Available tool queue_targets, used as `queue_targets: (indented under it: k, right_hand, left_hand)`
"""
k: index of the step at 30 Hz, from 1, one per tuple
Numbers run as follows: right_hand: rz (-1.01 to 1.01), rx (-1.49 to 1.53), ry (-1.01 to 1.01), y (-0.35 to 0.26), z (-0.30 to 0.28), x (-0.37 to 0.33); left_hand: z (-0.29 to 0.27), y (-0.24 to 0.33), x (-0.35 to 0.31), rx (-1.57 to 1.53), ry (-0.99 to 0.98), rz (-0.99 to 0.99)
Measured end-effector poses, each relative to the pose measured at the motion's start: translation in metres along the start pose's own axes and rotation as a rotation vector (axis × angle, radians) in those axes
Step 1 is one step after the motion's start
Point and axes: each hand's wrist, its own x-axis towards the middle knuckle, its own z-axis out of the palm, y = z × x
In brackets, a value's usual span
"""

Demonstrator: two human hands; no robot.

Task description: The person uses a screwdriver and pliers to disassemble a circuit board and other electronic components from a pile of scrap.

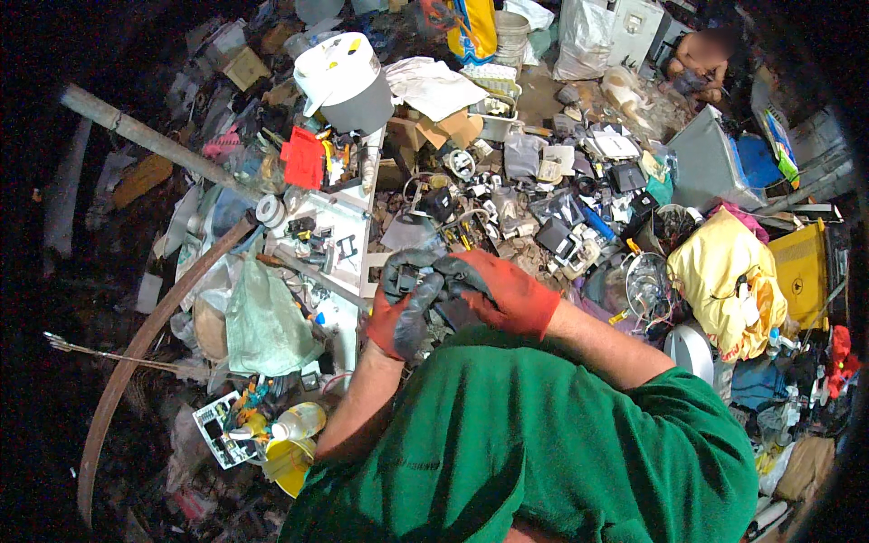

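My left hand [406, 306], in a red glove with dark grey fingers, is closed around a small dark angular piece [410, 280]. The gloved fingers hide most of it, and its kind cannot be made out. From the other side my right hand [499, 290], in a matching glove, reaches over with its fingertips pinched together at the same piece. Both hands meet above the debris in front of my green shirt. Beyond them a heap of electronic scrap [563, 237] spreads over the ground, with dark casings, adapters and cables mixed together.
At the left stands a white panel [342, 258] bearing small parts and a red bin [301, 157]. A white and grey bucket [348, 83] is behind it. On the right lie a yellow bag [727, 279] and a yellow crate [800, 275]. A person [702, 65] sits at the far right.
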Motion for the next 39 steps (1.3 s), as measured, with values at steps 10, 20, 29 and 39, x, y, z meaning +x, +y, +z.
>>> queue_targets:
  k: [10, 20, 29, 39]
  right_hand:
    - [0.139, 0.032, -0.131, 0.005, 0.005, -0.010]
    - [0.158, -0.009, -0.148, -0.018, -0.003, -0.009]
    - [0.476, 0.149, 0.355, -0.012, -0.061, -0.062]
    - [0.944, 0.557, 0.508, 0.143, -0.031, -0.134]
  left_hand:
    - [-0.017, -0.005, -0.008, 0.543, -0.021, 0.105]
    - [-0.058, -0.019, -0.002, 0.620, -0.098, -0.026]
    - [-0.192, 0.067, 0.031, 0.527, 0.342, 0.149]
    - [-0.258, 0.005, 0.142, 1.520, 0.318, -0.174]
